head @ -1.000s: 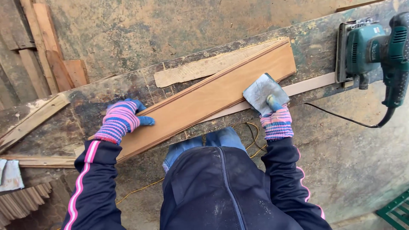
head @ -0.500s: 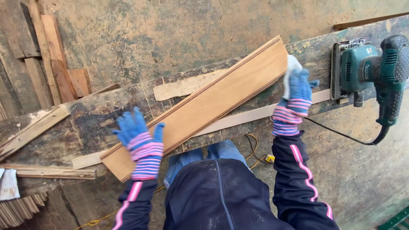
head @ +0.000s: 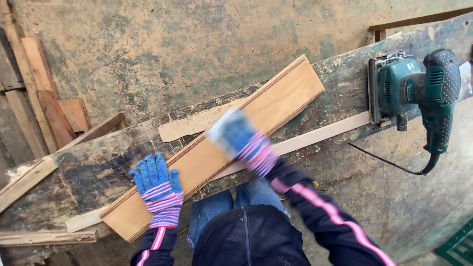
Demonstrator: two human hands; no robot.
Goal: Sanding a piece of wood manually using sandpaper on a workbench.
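Dusty concrete floor (head: pixel 162 54) fills the background, and across it runs the dark, stained workbench (head: pixel 84 172) we stand at, its far right end cut off by the frame edge. On the bench lies a long reddish-brown wooden plank (head: pixel 217 148), set diagonally, its near end jutting past the bench's front edge. Our left hand (head: pixel 156 187), in a blue and pink striped glove, rests flat on the near part of the plank with the fingers spread and released. Our right hand (head: pixel 241 140) is over the middle of the plank but badly blurred; we cannot tell whether its fingers are clenched or what pale thing sits at its tip. Beyond the plank a pale, ragged scrap of board (head: pixel 189 125) lies against its far edge, and a thin light strip (head: pixel 320 134) runs out from under the plank toward a green electric sander (head: pixel 411 88) at the bench's right end, its black cord (head: pixel 389 162) drooping off the bench. Stacked boards (head: pixel 44 93) left of the plank are partly cropped.
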